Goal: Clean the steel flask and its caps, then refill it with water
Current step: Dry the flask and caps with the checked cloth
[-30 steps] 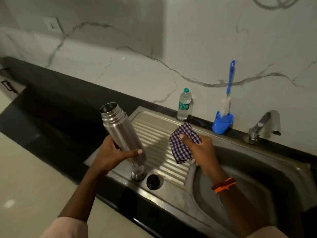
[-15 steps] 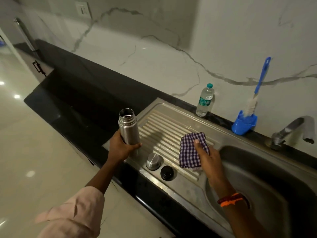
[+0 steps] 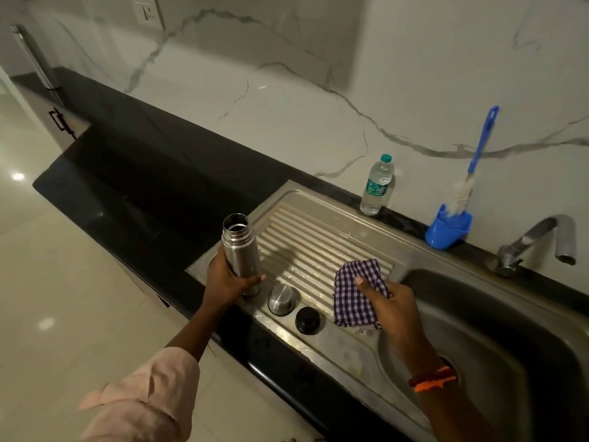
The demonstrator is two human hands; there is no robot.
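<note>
The open steel flask stands upright at the left corner of the ribbed drainboard. My left hand grips its lower body. Beside it on the drainboard sit a steel cap and a black inner cap. My right hand holds a purple-and-white checked cloth just above the drainboard, near the basin's left edge.
A plastic water bottle stands against the marble wall. A blue bottle brush leans in a blue holder. The tap hangs over the sink basin. Black countertop stretches to the left.
The flask has come down from a raised tilt to stand upright on the drainboard's left corner. My right hand with the cloth has dropped lower towards the drainboard. The camera view has shifted left.
</note>
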